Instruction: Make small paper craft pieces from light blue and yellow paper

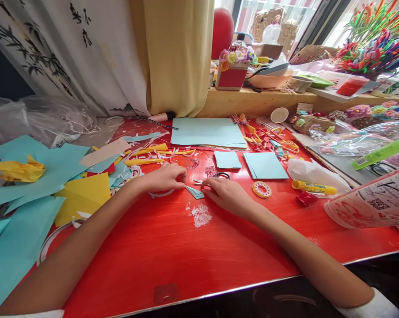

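Note:
Between my two hands is a small light-blue folded paper, narrow at its left end and wider at its right, just over the red table. The thumb and fingers of my left hand pinch its narrow left tip. At the wider end, my right hand has its fingers curled together at the paper's edge. Scissors with black handles lie just behind my right hand, partly hidden by it. Close in front of the paper is a patch of whitish scraps.
Stacks of square blue paper and larger blue sheets lie behind. To the right are a tape roll, a yellow glue stick and a large cup. Loose blue sheets and scraps crowd the left.

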